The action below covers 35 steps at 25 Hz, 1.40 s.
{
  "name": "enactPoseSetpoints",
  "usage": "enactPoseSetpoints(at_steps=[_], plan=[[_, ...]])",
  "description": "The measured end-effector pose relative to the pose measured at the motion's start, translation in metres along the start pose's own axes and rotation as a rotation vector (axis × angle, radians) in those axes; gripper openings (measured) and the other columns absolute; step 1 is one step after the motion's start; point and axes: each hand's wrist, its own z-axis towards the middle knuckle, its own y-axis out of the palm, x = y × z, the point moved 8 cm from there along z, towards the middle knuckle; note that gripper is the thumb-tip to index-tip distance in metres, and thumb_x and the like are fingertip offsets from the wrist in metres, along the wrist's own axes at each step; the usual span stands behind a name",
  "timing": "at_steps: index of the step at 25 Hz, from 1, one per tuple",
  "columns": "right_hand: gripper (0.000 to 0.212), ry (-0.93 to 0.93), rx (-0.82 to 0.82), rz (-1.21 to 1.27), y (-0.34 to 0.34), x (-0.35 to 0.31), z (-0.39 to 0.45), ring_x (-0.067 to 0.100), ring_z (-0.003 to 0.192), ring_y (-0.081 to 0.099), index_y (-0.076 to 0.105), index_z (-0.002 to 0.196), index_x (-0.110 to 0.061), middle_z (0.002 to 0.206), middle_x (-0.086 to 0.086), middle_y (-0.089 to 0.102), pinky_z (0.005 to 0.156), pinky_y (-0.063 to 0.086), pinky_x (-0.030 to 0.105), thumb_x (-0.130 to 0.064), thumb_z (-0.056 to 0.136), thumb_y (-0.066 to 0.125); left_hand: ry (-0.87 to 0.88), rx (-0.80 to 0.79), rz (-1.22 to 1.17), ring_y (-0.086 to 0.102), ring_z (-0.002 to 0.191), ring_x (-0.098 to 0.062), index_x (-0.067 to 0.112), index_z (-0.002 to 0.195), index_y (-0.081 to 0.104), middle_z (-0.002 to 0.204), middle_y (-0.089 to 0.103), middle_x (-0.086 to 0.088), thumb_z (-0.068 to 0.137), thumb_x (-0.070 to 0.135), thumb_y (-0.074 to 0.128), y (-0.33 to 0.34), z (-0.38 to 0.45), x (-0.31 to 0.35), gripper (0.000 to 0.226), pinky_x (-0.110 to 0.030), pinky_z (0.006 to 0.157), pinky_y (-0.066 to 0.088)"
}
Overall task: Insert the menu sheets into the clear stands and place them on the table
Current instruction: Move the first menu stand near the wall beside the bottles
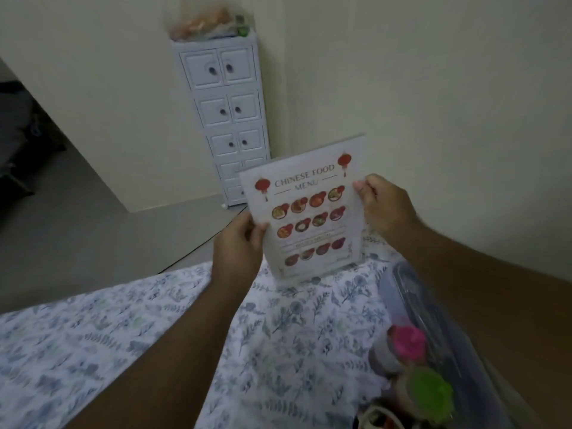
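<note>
Menu sheet point(309, 216) looks mostly seated in the clear stand point(351, 265), which rests on the far edge of the table point(93, 345). Left hand point(240, 243) pinches the sheet's left edge, right hand point(383, 205) its right. Only one stand visible; letting go remains, and I can't tell if more sheets are left.

menu sheet held at clear stand

your left hand point(238, 246) grips the left edge of the menu sheet point(305, 212), thumb on its printed face. your right hand point(383, 205) pinches the sheet's upper right edge. the sheet reads "chinese food menu" and tilts slightly to the left. its lower part sits in the clear stand point(312, 275), whose base rests on the floral tablecloth point(123, 329). a white drawer cabinet point(226, 113) stands in the corner behind. pink- and green-lidded jars point(414, 363) sit near your right forearm.
</note>
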Motion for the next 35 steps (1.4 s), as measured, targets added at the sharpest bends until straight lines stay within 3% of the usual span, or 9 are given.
enactPoseSetpoints(at_steps=[5, 12, 15, 17, 20, 23, 28, 32, 35], plan=[[0.038, 0.100, 0.046, 0.028, 0.012, 0.077, 0.019, 0.003, 0.059, 0.060, 0.052, 0.081, -0.009, 0.070, -0.007, 0.062, 0.041, 0.040, 0.009, -0.038, 0.105, 0.047, -0.043, -0.076, 0.024, 0.072, 0.087, -0.005, 0.019, 0.108, 0.071, 0.096, 0.076, 0.008, 0.100, 0.025, 0.063, 0.072, 0.028, -0.020, 0.014, -0.030, 0.076, 0.062], [0.038, 0.061, 0.164, 0.011, 0.017, 0.096, 0.013, -0.004, 0.056, 0.058, 0.049, 0.077, -0.014, 0.065, -0.014, 0.060, 0.042, 0.039, 0.007, -0.041, 0.104, 0.048, -0.058, -0.065, 0.045, 0.063, 0.083, 0.022, 0.026, 0.104, 0.068, 0.086, 0.067, 0.025, 0.101, 0.028, 0.060, 0.089, 0.022, -0.033, 0.008, 0.002, 0.059, 0.046], [0.032, 0.101, 0.074, -0.013, 0.017, 0.087, 0.011, -0.002, 0.060, 0.060, 0.051, 0.081, -0.019, 0.072, -0.013, 0.063, 0.044, 0.041, 0.011, -0.042, 0.103, 0.049, -0.071, -0.095, 0.062, 0.068, 0.085, 0.007, 0.023, 0.117, 0.067, 0.093, 0.066, 0.025, 0.102, 0.033, 0.058, 0.084, 0.019, -0.023, 0.020, -0.001, 0.054, 0.047], [0.027, 0.180, -0.051, -0.043, 0.016, 0.075, 0.005, 0.004, 0.065, 0.064, 0.055, 0.096, -0.021, 0.084, -0.006, 0.069, 0.047, 0.048, 0.017, -0.046, 0.102, 0.048, -0.079, -0.109, 0.059, 0.067, 0.103, -0.007, 0.021, 0.139, 0.058, 0.114, 0.068, 0.014, 0.102, 0.038, 0.057, 0.074, 0.011, -0.014, 0.040, -0.012, 0.070, 0.053], [0.045, 0.237, -0.177, -0.124, 0.008, 0.043, -0.025, 0.028, 0.096, 0.070, 0.053, 0.129, -0.019, 0.116, 0.007, 0.071, 0.080, 0.060, 0.043, -0.053, 0.101, 0.044, -0.037, -0.134, 0.184, 0.052, 0.138, -0.021, 0.020, 0.155, 0.043, 0.152, 0.055, -0.001, 0.103, 0.045, 0.048, 0.041, -0.014, -0.002, 0.058, -0.037, 0.106, 0.044], [0.056, 0.155, -0.173, -0.280, -0.003, -0.013, -0.078, 0.033, 0.118, 0.062, 0.048, 0.143, -0.020, 0.135, 0.008, 0.064, 0.098, 0.052, 0.048, -0.056, 0.099, 0.044, -0.005, -0.201, 0.306, 0.034, 0.152, -0.023, 0.018, 0.159, 0.036, 0.165, 0.039, -0.005, 0.104, 0.053, 0.040, -0.007, -0.054, 0.004, 0.065, -0.041, 0.119, 0.029], [0.050, -0.052, -0.180, -0.448, 0.016, -0.113, -0.203, 0.028, 0.115, 0.060, 0.053, 0.138, -0.018, 0.131, 0.006, 0.063, 0.097, 0.052, 0.045, -0.050, 0.100, 0.047, 0.041, -0.260, 0.417, 0.012, 0.160, -0.022, 0.015, 0.163, 0.022, 0.172, 0.020, -0.005, 0.103, 0.058, 0.030, -0.098, -0.151, -0.001, 0.074, -0.037, 0.126, 0.009], [0.063, -0.115, -0.284, -0.488, 0.067, -0.164, -0.306, 0.021, 0.151, 0.027, 0.035, 0.156, -0.020, 0.164, 0.002, 0.033, 0.123, 0.021, 0.044, -0.053, 0.102, 0.037, 0.059, -0.251, 0.462, -0.002, 0.161, -0.018, 0.015, 0.165, 0.012, 0.175, 0.010, -0.002, 0.103, 0.061, 0.028, -0.163, -0.237, -0.027, 0.079, -0.031, 0.123, -0.004], [0.067, -0.204, -0.363, -0.494, 0.109, -0.196, -0.369, 0.015, 0.155, 0.010, 0.023, 0.161, -0.021, 0.169, -0.002, 0.019, 0.126, 0.008, 0.039, -0.054, 0.103, 0.032, 0.027, -0.208, 0.503, -0.004, 0.160, -0.018, 0.016, 0.166, 0.010, 0.175, 0.007, 0.000, 0.102, 0.062, 0.028, -0.214, -0.293, -0.052, 0.080, -0.029, 0.122, -0.005]])
